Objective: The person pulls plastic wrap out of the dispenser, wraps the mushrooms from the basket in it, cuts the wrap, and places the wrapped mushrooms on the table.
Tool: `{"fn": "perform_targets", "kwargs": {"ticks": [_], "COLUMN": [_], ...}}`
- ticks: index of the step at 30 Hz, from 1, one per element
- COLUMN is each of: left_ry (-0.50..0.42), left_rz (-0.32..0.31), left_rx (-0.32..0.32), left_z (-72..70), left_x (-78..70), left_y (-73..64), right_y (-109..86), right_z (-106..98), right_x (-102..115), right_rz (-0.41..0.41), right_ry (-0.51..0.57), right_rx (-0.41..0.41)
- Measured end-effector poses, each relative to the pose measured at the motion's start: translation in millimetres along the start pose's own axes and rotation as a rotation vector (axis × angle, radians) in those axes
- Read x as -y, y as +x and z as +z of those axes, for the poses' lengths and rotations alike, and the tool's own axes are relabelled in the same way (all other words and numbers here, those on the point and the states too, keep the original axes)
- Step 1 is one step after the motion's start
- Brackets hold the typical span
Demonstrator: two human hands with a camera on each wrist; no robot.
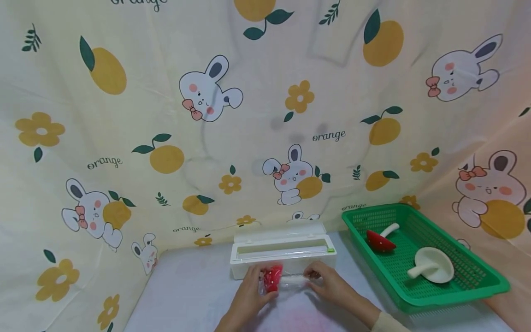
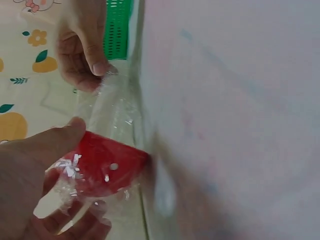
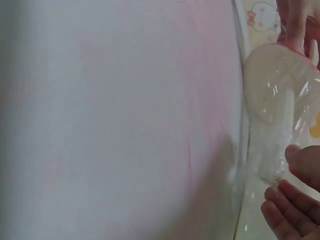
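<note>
A toy mushroom with a white-dotted red cap and pale stem lies sideways between the hands, wrapped in clear cling film. My left hand holds it by the cap, thumb on one side and fingers beneath, as the left wrist view shows. At the stem end, my right hand pinches the gathered film between thumb and fingers. The right wrist view shows the cap's pale underside and the stem through the film. Just behind the hands stands a white cling film dispenser, its lid raised.
To the right, a green basket holds a red-capped mushroom and another mushroom with its pale underside up. A green slider sits at the dispenser's right end. A patterned cloth hangs behind the white-covered table.
</note>
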State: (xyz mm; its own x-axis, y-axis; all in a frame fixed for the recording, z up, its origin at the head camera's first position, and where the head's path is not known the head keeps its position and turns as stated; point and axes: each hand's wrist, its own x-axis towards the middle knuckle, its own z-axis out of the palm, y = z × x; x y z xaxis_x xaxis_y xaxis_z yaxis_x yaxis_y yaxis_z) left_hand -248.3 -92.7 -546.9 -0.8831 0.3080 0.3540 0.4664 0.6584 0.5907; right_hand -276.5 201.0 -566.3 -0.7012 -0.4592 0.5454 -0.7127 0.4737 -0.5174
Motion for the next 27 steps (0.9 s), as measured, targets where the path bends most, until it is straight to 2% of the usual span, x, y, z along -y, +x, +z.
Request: {"fn": "perform_targets", "kwargs": {"ticks": [3, 7, 14, 17, 19, 22, 27], "left_ry": [0.025, 0.055, 0.083, 0.068, 0.058, 0.049, 0.022], "left_rz": [-0.022, -0.009, 0.088, 0.105, 0.102, 0.091, 0.072], "left_rx": [0.019, -0.004, -0.042, -0.030, -0.023, 0.000, 0.076], "left_z": [-3.7, -6.7, -13.2, -15.4, -15.3, -13.6, -9.0], "left_x": [-4.8, -11.0, -27.3, -35.8, -41.2, -47.8, -54.8], "left_y": [0.6, 2.5, 15.9, 25.1, 32.0, 43.0, 61.6], "right_y": [-2.6, -4.6, -7.1, -6.4, -5.3, -2.8, 0.4], "right_z": [-4.8, -13.0, -28.0, -34.8, -39.4, -46.4, -52.1], "right_x": [0.1, -2.3, -11.1, -15.0, -18.8, -24.5, -33.6], "right_rz": [-0.015, 0.021, 0.122, 0.206, 0.275, 0.380, 0.498], "right_ry": [0.003, -0.019, -0.102, -0.127, -0.143, -0.160, -0.078], "right_rx": [-0.050, -0.137, -0.360, -0.414, -0.409, -0.360, -0.250]}}
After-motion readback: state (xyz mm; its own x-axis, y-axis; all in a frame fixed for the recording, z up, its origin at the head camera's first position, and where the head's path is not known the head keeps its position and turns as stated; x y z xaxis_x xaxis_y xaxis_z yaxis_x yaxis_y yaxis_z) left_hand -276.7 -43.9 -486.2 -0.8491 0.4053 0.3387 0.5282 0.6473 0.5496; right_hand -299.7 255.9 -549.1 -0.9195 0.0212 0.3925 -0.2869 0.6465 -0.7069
